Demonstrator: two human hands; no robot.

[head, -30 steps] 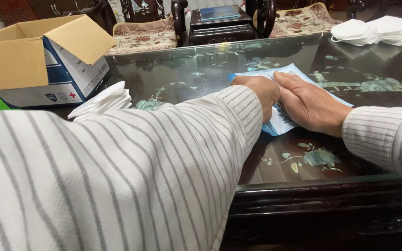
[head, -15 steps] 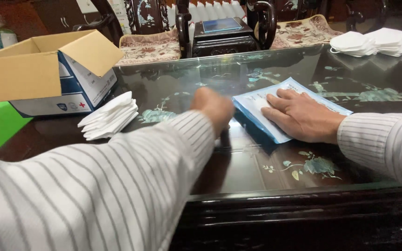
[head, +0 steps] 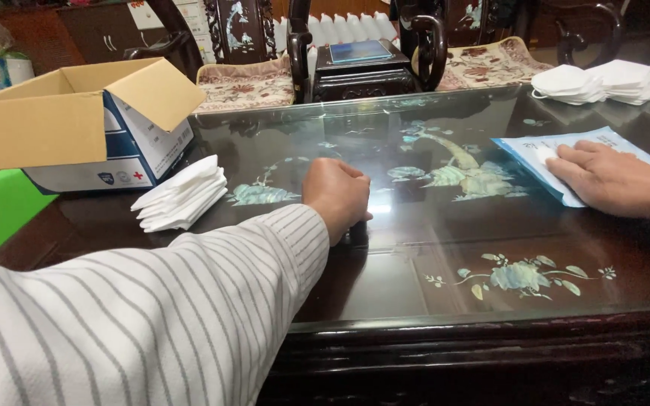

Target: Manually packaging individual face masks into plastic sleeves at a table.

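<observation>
right hand (head: 611, 179), fingers flat, presses blue packet (head: 566, 150), long axis running away-left; left hand (head: 336, 197) fingers curled, empty.

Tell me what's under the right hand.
The right hand lies flat on a light blue packet on the glass tabletop. The packet's near part is covered by the palm; its contents can't be seen.

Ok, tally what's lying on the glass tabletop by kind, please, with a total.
White mask stacks: 2, one by the box, one at the far right corner
Cardboard boxes: 1
Blue flat packets: 1, under the right hand
Total: 4
</observation>
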